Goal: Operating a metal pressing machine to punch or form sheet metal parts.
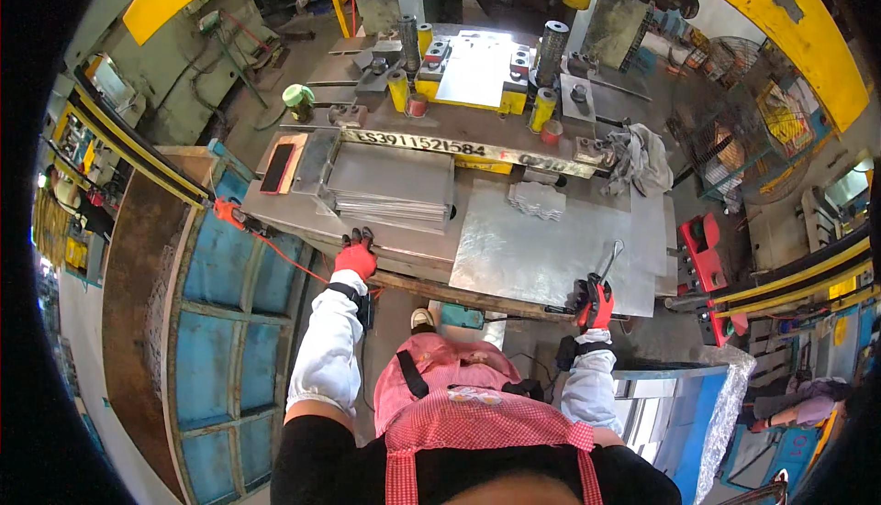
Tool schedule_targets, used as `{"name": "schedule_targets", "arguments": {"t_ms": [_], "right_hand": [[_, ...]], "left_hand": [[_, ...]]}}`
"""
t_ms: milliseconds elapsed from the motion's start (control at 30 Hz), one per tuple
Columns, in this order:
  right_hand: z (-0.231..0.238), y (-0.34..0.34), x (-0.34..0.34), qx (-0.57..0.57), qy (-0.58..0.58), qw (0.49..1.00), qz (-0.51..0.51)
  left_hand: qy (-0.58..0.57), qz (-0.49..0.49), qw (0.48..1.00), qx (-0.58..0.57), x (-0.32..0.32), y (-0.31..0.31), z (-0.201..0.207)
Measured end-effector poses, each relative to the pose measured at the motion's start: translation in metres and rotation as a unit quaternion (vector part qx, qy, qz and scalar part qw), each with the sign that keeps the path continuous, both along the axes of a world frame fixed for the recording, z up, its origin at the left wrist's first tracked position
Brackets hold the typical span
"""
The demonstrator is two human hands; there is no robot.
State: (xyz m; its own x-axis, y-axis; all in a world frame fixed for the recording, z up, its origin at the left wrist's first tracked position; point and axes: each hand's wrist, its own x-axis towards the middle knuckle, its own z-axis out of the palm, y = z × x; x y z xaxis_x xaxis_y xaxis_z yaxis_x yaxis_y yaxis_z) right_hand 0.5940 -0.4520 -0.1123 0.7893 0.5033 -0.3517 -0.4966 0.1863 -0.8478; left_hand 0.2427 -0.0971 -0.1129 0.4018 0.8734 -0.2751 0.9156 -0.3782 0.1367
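My left hand [356,255], in a red glove with dark fingertips, lies on the front edge of the metal worktable [418,241], fingers stretched out and nothing held. Just beyond it sits a stack of flat metal sheets [393,184]. Over the table's right front edge, my right hand [595,303], gloved alike, is closed around a thin metal rod with a looped end [610,259]. Beneath the rod spreads a large shiny metal plate [541,244]. Several small jagged-edged metal pieces [537,200] are piled at that plate's far side.
A pale sheet [474,66] lies in the press between yellow posts. A phone [278,167] rests at the table's left, a grey rag [640,158] at its right. Red control box [702,253] stands right; blue-framed bin [206,321] stands left. Another person [808,402] is far right.
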Motion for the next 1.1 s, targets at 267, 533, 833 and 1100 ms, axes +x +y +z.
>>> {"name": "schedule_targets", "arguments": {"t_ms": [267, 533, 833, 1100], "right_hand": [[0.003, 0.002, -0.006, -0.01, -0.09, 0.996, -0.008], [0.153, 0.143, 0.001, 0.025, -0.242, 0.94, 0.239], [0.182, 0.361, 0.108, 0.011, -0.173, 0.89, 0.421], [0.211, 0.266, 0.014, 0.078, -0.275, 0.933, 0.219]], "left_hand": [[-0.033, -0.05, 0.997, 0.051, -0.011, -0.001, -0.006], [-0.038, -0.059, 0.997, 0.027, -0.012, -0.002, -0.01], [-0.035, -0.045, 0.984, -0.17, 0.013, -0.002, 0.08], [-0.449, -0.034, 0.843, -0.295, 0.113, 0.029, 0.112]]}}
